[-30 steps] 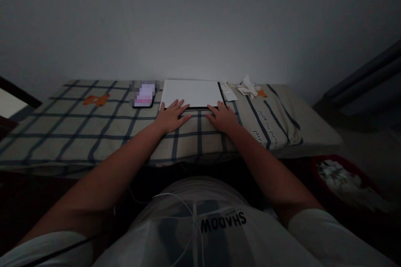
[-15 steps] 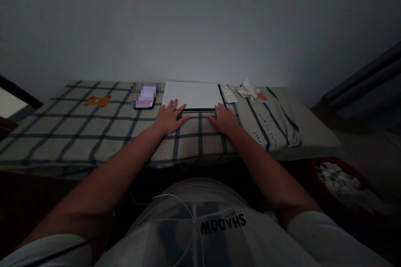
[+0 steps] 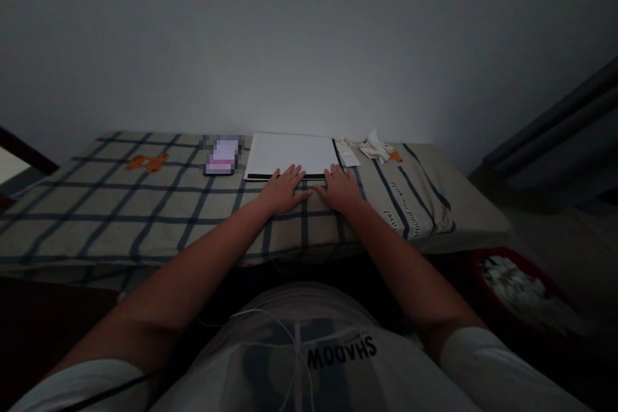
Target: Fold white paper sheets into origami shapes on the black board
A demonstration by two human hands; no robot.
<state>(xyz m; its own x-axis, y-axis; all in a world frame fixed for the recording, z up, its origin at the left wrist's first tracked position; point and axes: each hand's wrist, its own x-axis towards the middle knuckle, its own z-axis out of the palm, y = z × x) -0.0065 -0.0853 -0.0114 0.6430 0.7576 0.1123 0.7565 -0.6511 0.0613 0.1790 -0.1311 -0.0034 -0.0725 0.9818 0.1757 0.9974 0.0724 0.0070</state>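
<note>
the left hand (image 3: 284, 192) lies flat, palm down, on the checked cover of the bed (image 3: 145, 206). its grip is wide, the fingers are spread and it holds nothing. the right hand (image 3: 342, 188) lies just beside it on the right, also flat and with a wide grip, holding nothing. the fingertips of both hands reach the near edge of a white sheet (image 3: 290, 153) with a dark border. the sheet lies flat at the far side of the bed, close to the wall (image 3: 309, 45). just left of the sheet there is a phone (image 3: 222, 158) with a lit screen. just right of the sheet there are some paper scraps (image 3: 374, 147). on the floor at the near right stands a red basket (image 3: 502, 252) with white scraps inside.
</note>
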